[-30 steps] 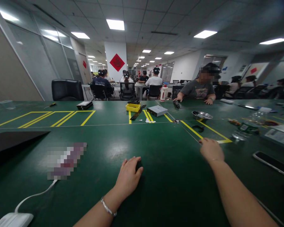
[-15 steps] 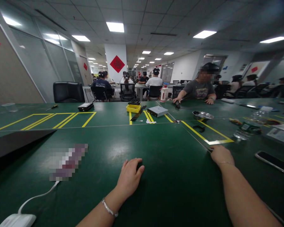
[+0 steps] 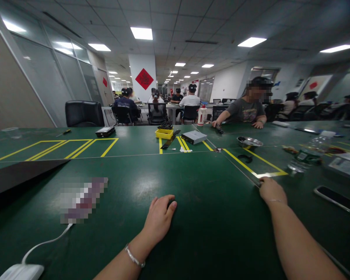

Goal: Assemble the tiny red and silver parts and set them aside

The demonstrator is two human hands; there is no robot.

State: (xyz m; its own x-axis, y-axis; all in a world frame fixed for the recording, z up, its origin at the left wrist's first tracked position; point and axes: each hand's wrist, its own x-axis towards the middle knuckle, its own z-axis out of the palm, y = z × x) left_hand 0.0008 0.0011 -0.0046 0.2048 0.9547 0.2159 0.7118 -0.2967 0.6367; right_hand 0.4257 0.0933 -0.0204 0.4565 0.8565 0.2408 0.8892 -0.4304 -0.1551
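Note:
My left hand (image 3: 160, 217) rests on the green tabletop (image 3: 204, 186), fingers loosely bent and the thumb apart from them. Nothing shows in its grasp. My right hand (image 3: 272, 192) lies on the table further right, beside a seam and just below a corner of yellow tape (image 3: 270, 175). Its fingers bend down away from me and are mostly hidden, so what is under them cannot be seen. Right of that hand lies a dark-screened phone (image 3: 338, 200). A blurred-out device (image 3: 86, 200) on a white cable (image 3: 46, 243) is left of my left hand.
Farther back are a yellow bin (image 3: 164, 133), a grey box (image 3: 194, 137), a metal bowl (image 3: 250, 143) and a black curved piece (image 3: 245, 158). A clear bottle (image 3: 309, 153) stands at right. Across the table a person (image 3: 245, 111) has one hand on a dark object (image 3: 219, 128).
My two hands stay in nearly the same places, the right one shifted very slightly. The hand of the person across has moved slightly left on the dark object.

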